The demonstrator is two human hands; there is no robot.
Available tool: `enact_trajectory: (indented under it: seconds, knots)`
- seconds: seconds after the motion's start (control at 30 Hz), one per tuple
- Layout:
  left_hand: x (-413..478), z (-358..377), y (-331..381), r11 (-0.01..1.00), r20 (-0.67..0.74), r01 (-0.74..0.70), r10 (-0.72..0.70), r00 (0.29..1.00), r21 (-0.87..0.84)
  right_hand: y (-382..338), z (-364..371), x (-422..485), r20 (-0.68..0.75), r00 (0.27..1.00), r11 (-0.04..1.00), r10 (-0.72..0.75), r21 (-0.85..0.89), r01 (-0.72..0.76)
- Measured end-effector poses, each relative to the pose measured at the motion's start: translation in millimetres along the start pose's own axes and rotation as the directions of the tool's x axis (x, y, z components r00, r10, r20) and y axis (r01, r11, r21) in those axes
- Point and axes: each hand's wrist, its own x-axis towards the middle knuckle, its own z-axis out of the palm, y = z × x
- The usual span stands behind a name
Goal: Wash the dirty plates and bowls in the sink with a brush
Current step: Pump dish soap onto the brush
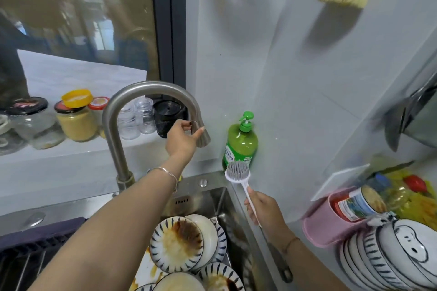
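Two hands are seen above a sink; what is held by each? (Asker)

The left hand point(183, 138) is raised to a curved steel faucet point(146, 88), and its thumb and fingers are curled round the flared spout end. A thin bracelet point(169, 173) is worn on that wrist. The right hand point(264, 210) is wrapped round the white handle of the brush point(237, 171), which is held upright, with its grey bristled head uppermost, near the sink's far right corner. (Describer)

Where are the dirty dishes found? (Asker)

Dirty plates point(176, 243), blue-striped at the rim and smeared with brown sauce, are piled overlapping in the steel sink point(212, 198), under the left forearm. They are touched by neither hand, and the brush is held apart from them, higher up and to the right. (Describer)

What else is placed nearby? (Asker)

A green soap bottle point(241, 142) with a pump is stood in the wall corner, just behind the brush head. Patterned bowls point(390, 255) are stacked at the lower right, beside a pink holder point(326, 227). Jars point(76, 120) are lined along the sill behind the faucet. (Describer)
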Motion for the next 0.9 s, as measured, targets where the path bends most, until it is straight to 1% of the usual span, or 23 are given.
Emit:
enact_trajectory:
  seconds: [0.17,0.27,0.3,0.33,0.37,0.4,0.43,0.47,0.5,0.53,0.63,0.67,0.7,0.73,0.77,0.8,0.83,0.87,0.9]
  knots:
    - [18,10,4,0.993,-0.048,0.098,-0.101,0.994,-0.059,-14,-3,32,0.010,1.000,0.994,0.006,0.106,-0.007]
    - [-15,24,8,0.977,-0.228,0.163,-0.192,0.955,-0.139,-22,2,45,0.026,0.999,0.994,-0.030,0.104,0.027]
    - [-32,30,12,0.970,-0.223,0.203,-0.229,0.947,-0.133,-25,5,50,0.018,0.999,0.993,-0.038,0.109,0.036]
    - [-47,38,14,0.961,-0.119,0.248,-0.262,0.958,-0.120,-27,8,55,0.005,0.999,0.992,-0.042,0.120,0.042]
    - [-59,46,16,0.949,0.075,0.297,-0.290,0.954,-0.104,-30,11,59,-0.007,0.999,0.990,-0.045,0.132,0.046]
    - [-66,53,16,0.940,0.303,0.330,-0.289,0.908,-0.091,-32,14,63,-0.015,0.999,0.990,-0.052,0.134,0.054]
    - [-70,59,16,0.941,0.465,0.325,-0.246,0.850,-0.097,-33,17,66,-0.018,0.998,0.989,-0.061,0.132,0.062]
    - [-69,65,13,0.945,0.546,0.305,-0.193,0.815,-0.120,-34,19,70,-0.016,0.997,0.990,-0.069,0.120,0.071]
    - [-68,68,12,0.948,0.573,0.280,-0.147,0.806,-0.150,-35,20,71,-0.018,0.997,0.991,-0.081,0.107,0.082]
    - [-65,72,11,0.944,0.567,0.268,-0.117,0.816,-0.192,-35,20,75,-0.016,0.996,0.991,-0.093,0.096,0.094]
    - [-58,84,7,0.911,0.535,0.318,-0.138,0.834,-0.261,-38,17,80,0.057,0.993,0.994,-0.099,0.063,0.095]
    - [-55,89,4,0.906,0.518,0.329,-0.153,0.841,-0.267,-38,14,81,0.086,0.991,0.994,-0.105,0.023,0.103]
    - [-51,93,1,0.902,0.490,0.332,-0.165,0.856,-0.275,-40,8,83,0.088,0.987,0.988,-0.134,-0.071,0.140]
    - [-48,95,-3,0.892,0.465,0.339,-0.175,0.868,-0.298,-44,0,86,0.048,0.979,0.963,-0.197,-0.180,0.203]
    - [-43,98,-6,0.868,0.456,0.364,-0.187,0.870,-0.338,-54,-10,91,0.000,0.953,0.911,-0.304,-0.291,0.291]
    - [-42,98,-8,0.831,0.468,0.400,-0.196,0.861,-0.387,-68,-17,97,-0.063,0.900,0.851,-0.431,-0.358,0.383]
    - [-40,98,-7,0.800,0.486,0.421,-0.190,0.853,-0.427,-87,-22,107,-0.123,0.839,0.809,-0.530,-0.369,0.457]
    - [-37,100,-7,0.785,0.495,0.419,-0.168,0.853,-0.456,-105,-24,123,-0.162,0.796,0.787,-0.583,-0.356,0.504]
    - [-35,101,-6,0.788,0.495,0.399,-0.139,0.858,-0.470,-125,-23,142,-0.182,0.798,0.800,-0.574,-0.329,0.501]
